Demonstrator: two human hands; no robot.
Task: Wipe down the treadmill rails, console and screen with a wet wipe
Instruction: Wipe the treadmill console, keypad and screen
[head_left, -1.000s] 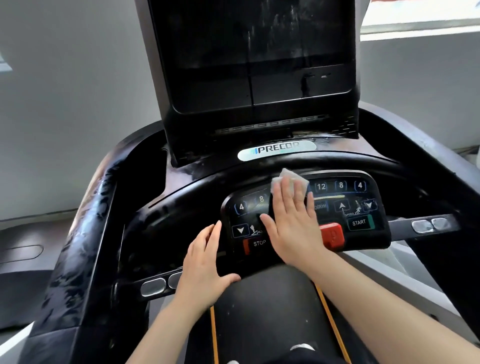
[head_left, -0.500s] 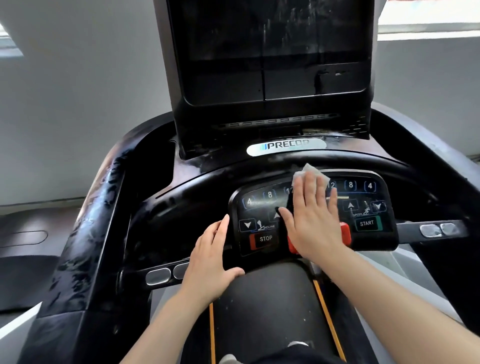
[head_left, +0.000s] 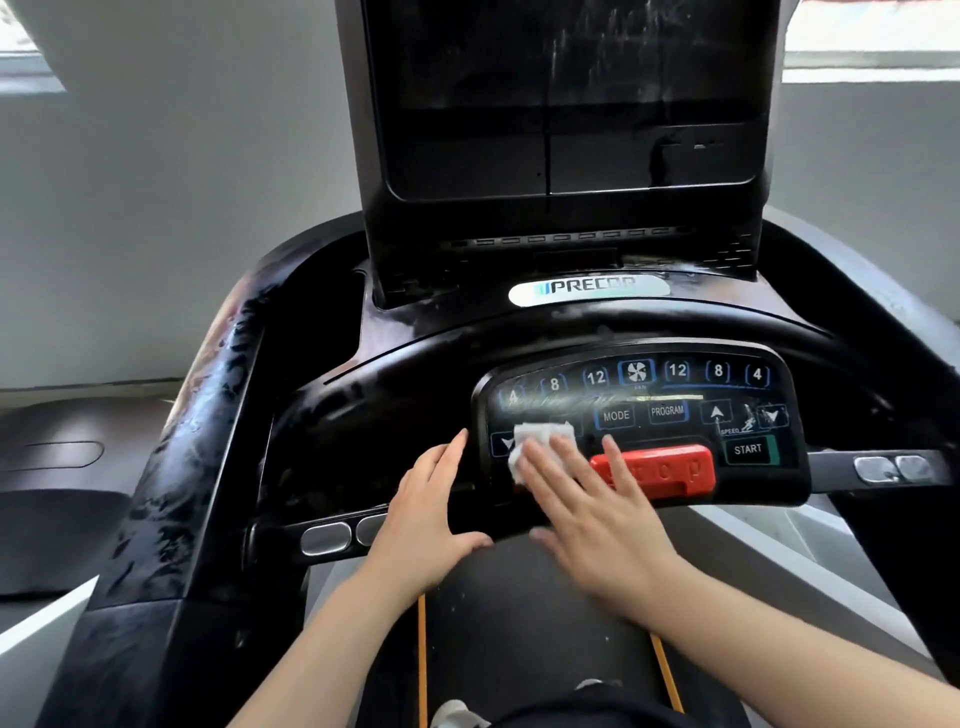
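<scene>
Two bare hands on a black treadmill control panel, one pressing a white wet wipe.

The glossy black left side rail (head_left: 171, 467), streaked, runs from near to far. The left hand (head_left: 426, 525) rests, fingers straight, against the left edge of the black button console (head_left: 644, 415). The crumpled white wet wipe (head_left: 540, 447) lies on the console's left part under the flat fingertips of the right hand (head_left: 597, 525). Right of it sits a red stop bar (head_left: 660, 470). The dark, smeared screen (head_left: 566, 93) stands behind.
</scene>
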